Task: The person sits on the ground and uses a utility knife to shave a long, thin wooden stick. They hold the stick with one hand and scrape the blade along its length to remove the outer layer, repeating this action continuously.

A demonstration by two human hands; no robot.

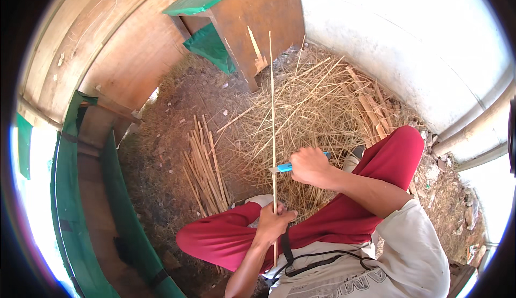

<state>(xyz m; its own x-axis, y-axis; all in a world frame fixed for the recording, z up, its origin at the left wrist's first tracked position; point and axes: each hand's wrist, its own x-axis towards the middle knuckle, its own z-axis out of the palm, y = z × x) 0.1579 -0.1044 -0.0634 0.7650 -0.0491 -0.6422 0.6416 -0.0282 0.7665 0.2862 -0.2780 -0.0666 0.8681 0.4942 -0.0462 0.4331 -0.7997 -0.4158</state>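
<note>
One person is sitting on the ground in red trousers (344,217), and two hands are showing. The left hand (273,224), low in the middle of the frame, is closing its fingers around one long thin bamboo stick (272,110). The stick is standing almost straight up, reaching from the lap up to the upper middle of the frame. The right hand (309,166), just right of the middle, is making a fist around one knife with a blue handle (285,167). The knife's tip is touching the stick above the left hand. One bundle of cut sticks (204,169), too many to count, is lying on the ground at the middle left. A big pile of thin shavings (317,104) is spreading behind the hands. One brown wooden box with a green top (252,24) is standing at the top
</note>
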